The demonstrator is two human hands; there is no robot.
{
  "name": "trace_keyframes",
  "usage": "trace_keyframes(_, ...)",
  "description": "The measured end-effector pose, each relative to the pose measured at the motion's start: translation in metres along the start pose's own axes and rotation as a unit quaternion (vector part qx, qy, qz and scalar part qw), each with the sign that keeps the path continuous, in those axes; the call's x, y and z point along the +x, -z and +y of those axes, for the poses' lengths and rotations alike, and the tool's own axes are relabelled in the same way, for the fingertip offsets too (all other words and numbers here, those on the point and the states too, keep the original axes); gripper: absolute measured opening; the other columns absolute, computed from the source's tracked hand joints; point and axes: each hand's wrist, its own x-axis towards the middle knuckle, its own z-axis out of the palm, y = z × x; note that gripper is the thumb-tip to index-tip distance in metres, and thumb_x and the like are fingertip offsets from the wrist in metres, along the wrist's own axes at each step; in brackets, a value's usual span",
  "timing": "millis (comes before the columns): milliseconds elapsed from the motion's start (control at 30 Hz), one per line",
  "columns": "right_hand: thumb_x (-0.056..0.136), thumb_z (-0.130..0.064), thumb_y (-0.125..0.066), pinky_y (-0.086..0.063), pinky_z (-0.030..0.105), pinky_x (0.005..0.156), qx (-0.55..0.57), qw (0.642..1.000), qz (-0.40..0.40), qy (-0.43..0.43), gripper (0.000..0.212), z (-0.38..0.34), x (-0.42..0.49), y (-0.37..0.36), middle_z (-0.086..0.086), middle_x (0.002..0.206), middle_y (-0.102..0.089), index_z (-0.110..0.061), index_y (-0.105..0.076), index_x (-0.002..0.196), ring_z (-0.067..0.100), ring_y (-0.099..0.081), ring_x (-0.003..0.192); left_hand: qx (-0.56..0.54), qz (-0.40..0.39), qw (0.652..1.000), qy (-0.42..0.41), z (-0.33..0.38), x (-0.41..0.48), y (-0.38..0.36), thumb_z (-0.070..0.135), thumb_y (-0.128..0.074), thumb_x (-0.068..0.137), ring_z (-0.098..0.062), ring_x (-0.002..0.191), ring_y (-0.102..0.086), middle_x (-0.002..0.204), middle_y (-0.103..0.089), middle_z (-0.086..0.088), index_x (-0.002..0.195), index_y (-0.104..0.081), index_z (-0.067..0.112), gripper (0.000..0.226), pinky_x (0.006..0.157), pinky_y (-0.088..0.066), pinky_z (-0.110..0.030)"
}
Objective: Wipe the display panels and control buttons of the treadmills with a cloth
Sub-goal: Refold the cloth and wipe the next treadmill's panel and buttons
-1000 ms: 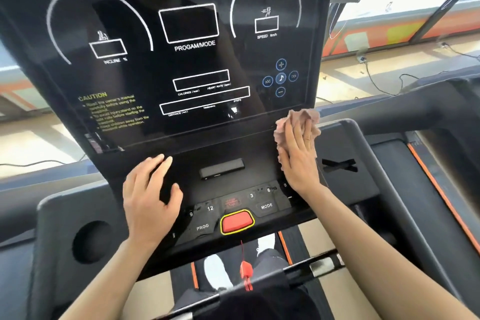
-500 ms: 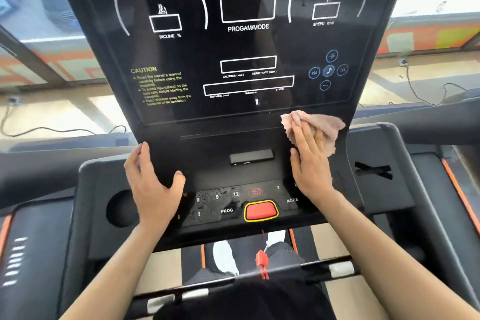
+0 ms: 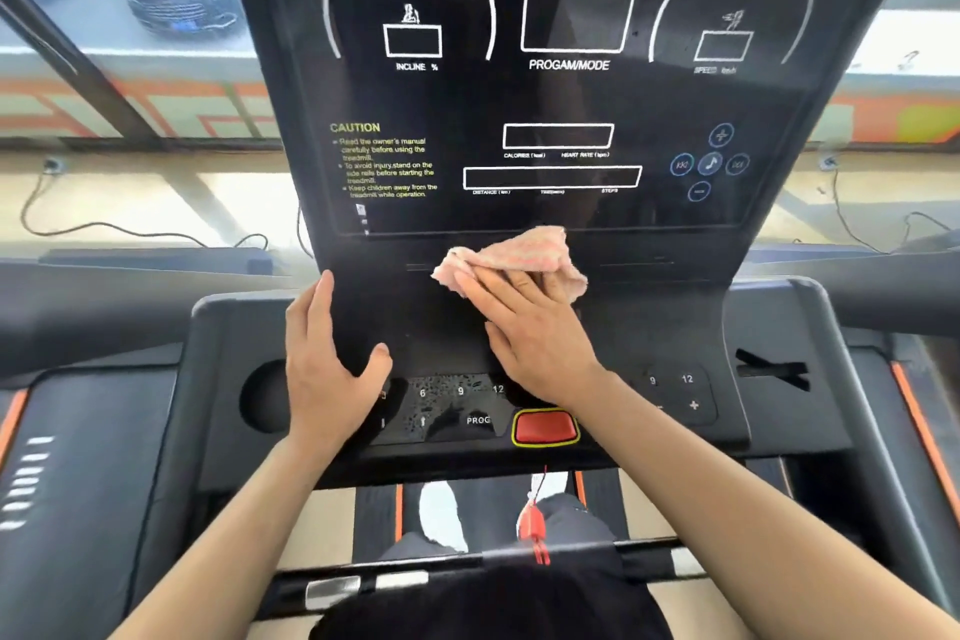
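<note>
now: one cloth (image 3: pixel 511 252), two hands, one red button (image 3: pixel 545 426).

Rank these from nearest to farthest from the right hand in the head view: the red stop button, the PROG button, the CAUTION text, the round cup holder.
From the right hand:
1. Red stop button, just below the wrist.
2. PROG button, lower left.
3. CAUTION text, upper left on the display.
4. Round cup holder, far left, beyond the left hand.

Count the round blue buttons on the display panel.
5, clustered at the panel's right: plus on top, minus at bottom, music note in the middle, one left, one right.
</note>
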Motion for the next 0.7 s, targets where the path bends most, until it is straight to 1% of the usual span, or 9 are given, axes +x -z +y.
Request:
trace_keyframes(133, 0.096, -0.016, -0.049, -0.022, 0.056, 0.122, 0.006, 0.998, -0.025, 0.054, 0.074, -0.027, 0.03, -0.003, -0.002, 0.167, -0.03, -0.018, -0.018, 0.163, 0.021, -0.031, 0.152, -0.028, -0.017, 0.999, 0.001, 0.003, 0.002, 0.007, 0.017, -0.071, 0.077, -0.027, 0.14, -0.047, 0.149, -0.042, -0.01, 0.158, -0.034, 0.01, 0.089, 0.11, -0.049, -0.052)
trace_keyframes(267, 0.095, -0.018, -0.053, -0.012, 0.05, 0.127, -0.013, 0.993, -0.039, 0.107, 0.079, -0.051, 0.051, -0.011, -0.003, 0.17, -0.02, -0.017, -0.014, 0.164, 0.019, -0.023, 0.155, -0.054, -0.018, 0.998, 0.002, 0.003, 0.004, 0.015, 0.007, -0.069, 0.081, -0.022, 0.138, -0.051, 0.147, -0.046, -0.012, 0.155, -0.037, 0.007, 0.081, 0.108, -0.051, -0.043)
trace_keyframes(333, 0.095, -0.017, -0.052, -0.004, 0.046, 0.127, 0.001, 0.991, -0.044, 0.127, 0.076, -0.059, 0.059, -0.015, -0.004, 0.17, -0.021, -0.018, -0.018, 0.163, 0.016, -0.021, 0.156, -0.064, -0.011, 0.998, 0.0, -0.001, 0.006, 0.02, 0.0, -0.068, 0.085, -0.023, 0.135, -0.055, 0.144, -0.049, -0.012, 0.154, -0.04, 0.008, 0.075, 0.106, -0.053, -0.046)
trace_keyframes(433, 0.094, -0.011, -0.051, -0.003, 0.043, 0.127, 0.065, 0.984, -0.055, 0.155, 0.07, -0.066, 0.068, -0.018, -0.006, 0.165, -0.034, -0.022, -0.031, 0.16, 0.013, -0.027, 0.153, -0.062, 0.026, 0.998, -0.021, -0.009, 0.006, 0.024, -0.001, -0.061, 0.086, -0.026, 0.125, -0.061, 0.135, -0.054, -0.015, 0.146, -0.05, 0.005, 0.061, 0.102, -0.056, -0.05)
trace_keyframes(500, 0.093, -0.004, -0.053, -0.009, 0.045, 0.128, 0.127, 0.975, -0.064, 0.171, 0.061, -0.07, 0.07, -0.02, -0.003, 0.156, -0.049, -0.02, -0.047, 0.151, 0.019, -0.036, 0.149, -0.043, 0.056, 0.997, -0.025, -0.016, 0.003, 0.026, -0.002, -0.058, 0.088, -0.027, 0.12, -0.061, 0.13, -0.057, -0.016, 0.14, -0.055, 0.002, 0.053, 0.1, -0.057, -0.05)
trace_keyframes(533, 0.092, 0.0, -0.056, -0.018, 0.047, 0.127, 0.162, 0.97, -0.058, 0.174, 0.052, -0.071, 0.069, -0.021, 0.0, 0.148, -0.058, -0.016, -0.059, 0.141, 0.023, -0.043, 0.145, -0.028, 0.07, 0.997, -0.027, -0.017, 0.001, 0.026, -0.002, -0.057, 0.088, -0.028, 0.117, -0.061, 0.127, -0.059, -0.016, 0.137, -0.058, 0.001, 0.049, 0.098, -0.057, -0.05)
trace_keyframes(600, 0.087, 0.007, -0.06, -0.043, 0.05, 0.113, 0.211, 0.963, -0.01, 0.168, 0.031, -0.07, 0.06, -0.026, 0.006, 0.126, -0.072, -0.006, -0.076, 0.111, 0.03, -0.061, 0.127, 0.01, 0.089, 0.995, -0.05, -0.019, -0.005, 0.026, -0.003, -0.056, 0.089, -0.029, 0.109, -0.061, 0.12, -0.062, -0.015, 0.127, -0.064, 0.0, 0.039, 0.092, -0.057, -0.05)
trace_keyframes(633, 0.085, 0.008, -0.059, -0.049, 0.049, 0.105, 0.223, 0.962, 0.024, 0.157, 0.025, -0.068, 0.053, -0.028, 0.008, 0.116, -0.076, -0.004, -0.077, 0.098, 0.03, -0.066, 0.118, 0.035, 0.091, 0.992, -0.076, -0.019, -0.007, 0.026, -0.003, -0.057, 0.089, -0.03, 0.105, -0.061, 0.115, -0.064, -0.014, 0.121, -0.067, -0.001, 0.034, 0.089, -0.055, -0.05)
trace_keyframes(700, 0.082, 0.004, -0.055, -0.053, 0.045, 0.098, 0.225, 0.964, 0.084, 0.114, 0.024, -0.059, 0.034, -0.032, 0.009, 0.107, -0.078, -0.004, -0.077, 0.087, 0.027, -0.07, 0.11, 0.078, 0.07, 0.984, -0.144, -0.014, -0.01, 0.025, -0.006, -0.06, 0.089, -0.032, 0.102, -0.063, 0.11, -0.068, -0.013, 0.112, -0.073, 0.0, 0.028, 0.089, -0.053, -0.047)
